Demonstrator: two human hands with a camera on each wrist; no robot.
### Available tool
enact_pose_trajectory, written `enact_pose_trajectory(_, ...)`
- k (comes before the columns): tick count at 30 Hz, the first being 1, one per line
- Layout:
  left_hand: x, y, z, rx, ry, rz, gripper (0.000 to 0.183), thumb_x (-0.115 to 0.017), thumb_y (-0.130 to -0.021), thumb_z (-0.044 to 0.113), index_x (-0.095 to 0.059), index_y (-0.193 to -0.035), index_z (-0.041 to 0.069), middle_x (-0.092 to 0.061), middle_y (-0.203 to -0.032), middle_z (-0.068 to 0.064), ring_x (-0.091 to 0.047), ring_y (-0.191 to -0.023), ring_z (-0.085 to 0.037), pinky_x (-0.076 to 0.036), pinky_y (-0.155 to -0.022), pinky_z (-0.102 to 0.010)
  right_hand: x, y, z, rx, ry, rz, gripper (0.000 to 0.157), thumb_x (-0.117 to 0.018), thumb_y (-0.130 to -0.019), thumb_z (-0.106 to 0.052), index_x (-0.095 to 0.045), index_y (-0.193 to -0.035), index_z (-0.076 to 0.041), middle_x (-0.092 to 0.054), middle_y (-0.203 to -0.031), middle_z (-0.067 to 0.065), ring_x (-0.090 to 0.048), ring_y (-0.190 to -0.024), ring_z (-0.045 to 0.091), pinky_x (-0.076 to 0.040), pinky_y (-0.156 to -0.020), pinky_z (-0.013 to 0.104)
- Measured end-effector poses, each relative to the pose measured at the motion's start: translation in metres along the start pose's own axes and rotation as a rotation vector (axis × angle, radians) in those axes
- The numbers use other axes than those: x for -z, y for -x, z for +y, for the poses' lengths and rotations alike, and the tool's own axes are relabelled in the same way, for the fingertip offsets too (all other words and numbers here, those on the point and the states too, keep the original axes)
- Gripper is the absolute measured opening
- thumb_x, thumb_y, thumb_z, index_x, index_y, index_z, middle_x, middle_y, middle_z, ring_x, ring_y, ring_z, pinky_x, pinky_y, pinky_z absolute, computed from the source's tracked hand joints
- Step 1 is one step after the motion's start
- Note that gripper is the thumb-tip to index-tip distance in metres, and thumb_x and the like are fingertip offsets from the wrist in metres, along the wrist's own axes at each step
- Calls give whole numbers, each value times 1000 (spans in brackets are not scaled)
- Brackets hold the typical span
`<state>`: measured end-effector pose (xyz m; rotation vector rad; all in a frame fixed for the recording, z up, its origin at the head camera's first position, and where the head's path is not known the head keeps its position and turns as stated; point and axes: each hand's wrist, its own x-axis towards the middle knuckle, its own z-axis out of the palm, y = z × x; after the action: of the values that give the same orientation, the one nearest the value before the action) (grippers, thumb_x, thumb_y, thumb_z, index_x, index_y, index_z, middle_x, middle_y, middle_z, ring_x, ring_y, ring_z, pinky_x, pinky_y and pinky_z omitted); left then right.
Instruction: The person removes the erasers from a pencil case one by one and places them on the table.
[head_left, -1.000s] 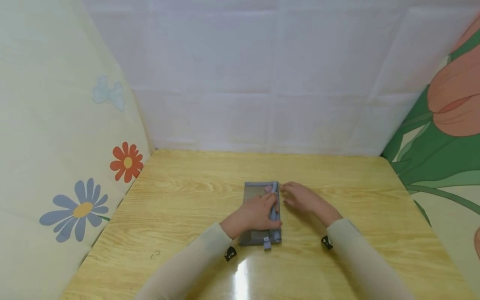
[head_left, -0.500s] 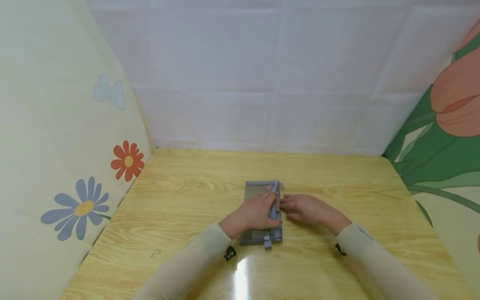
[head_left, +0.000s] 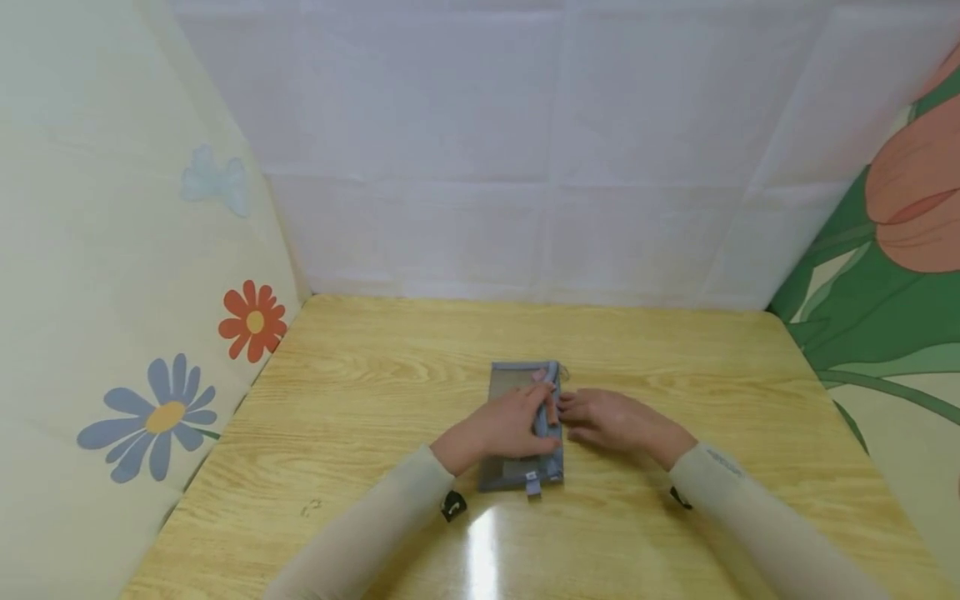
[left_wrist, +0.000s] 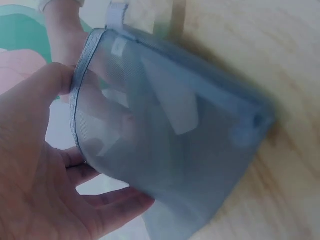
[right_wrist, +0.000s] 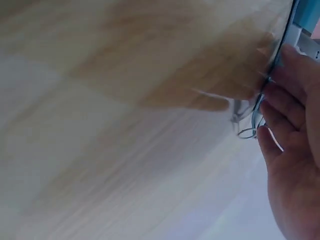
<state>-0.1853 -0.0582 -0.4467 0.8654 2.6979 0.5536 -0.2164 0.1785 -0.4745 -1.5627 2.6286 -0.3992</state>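
Observation:
A grey-blue mesh zipper pouch (head_left: 510, 379) lies on the table, its long zipper edge facing right. My left hand (head_left: 507, 425) is over it and holds that edge between thumb and fingers, which bend the edge into a curve in the left wrist view. Through the mesh (left_wrist: 215, 165) a pale shape and part of the other hand show dimly. My right hand (head_left: 618, 423) stands at the right side of the pouch, fingertips touching the zipper edge. A thin wire ring (right_wrist: 247, 133) hangs at the zipper's far end. Fingertip detail on the right is partly hidden.
The wood-grain table (head_left: 375, 358) extends around the pouch. A small fabric tab (head_left: 533, 490) sticks out at the pouch's near side. White sheeting (head_left: 420, 150) rises behind the table; flower-printed panels (head_left: 112, 250) stand at both sides.
My right hand has come down along the zipper edge, from the pouch's far right corner toward its middle. The left hand and pouch stay nearly in place.

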Motion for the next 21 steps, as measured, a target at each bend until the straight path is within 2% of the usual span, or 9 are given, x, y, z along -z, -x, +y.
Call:
enact_pose_trajectory(6, 8, 2, -5, -26, 17, -14, 76, -68, -86, 45, -42, -149, 11, -39, -159, -12, -49, -136, -27, -46, -107, -39, -1, -13, 1, 22, -17, 56, 28, -70, -96, -25, -74, -117, -8, -70, -126, 12, -67, -116, 28, -53, -100, 43)
enact_pose_trajectory(9, 12, 4, -8, -47, 25, -10, 72, -67, -86, 43, -43, -146, 10, -32, -163, -14, -47, -137, -26, -48, -105, -38, -2, -16, 2, 42, -32, 80, 24, -74, -93, -24, -77, -110, -8, -73, -118, 11, -70, -108, 23, -57, -92, 37)
enact_pose_trajectory(13, 15, 7, -14, -79, 27, 5, 57, -67, -84, 39, -51, -132, 13, -31, -164, -10, -48, -135, -23, -50, -100, -35, -2, -18, 2, 57, -18, 92, 18, -77, -90, -23, -80, -100, -8, -77, -103, 7, -72, -92, 16, -59, -79, 27)
enact_pose_trajectory(15, 17, 10, -17, -95, 8, -4, 57, -66, -85, 39, -52, -133, 13, -30, -164, -9, -48, -135, -24, -50, -100, -36, -2, -19, 2, 62, -7, 95, 17, -77, -90, -24, -79, -97, -9, -76, -97, 5, -70, -85, 12, -58, -74, 24)
enact_pose_trajectory(17, 21, 13, -19, -121, -14, -25, 56, -65, -87, 38, -52, -136, 13, -28, -166, -8, -43, -142, -26, -48, -105, -39, -3, -19, 1, 61, -5, 101, 18, -78, -89, -24, -79, -98, -8, -76, -97, 5, -71, -85, 12, -58, -74, 23)
enact_pose_trajectory(21, 26, 18, -24, -219, -69, -62, 53, -63, -91, 34, -55, -139, 15, -30, -166, -3, -36, -146, -29, -40, -113, -44, -6, -20, 2, 53, -7, 122, 25, -78, -88, -28, -80, -103, -8, -77, -102, 7, -73, -93, 16, -59, -80, 27)
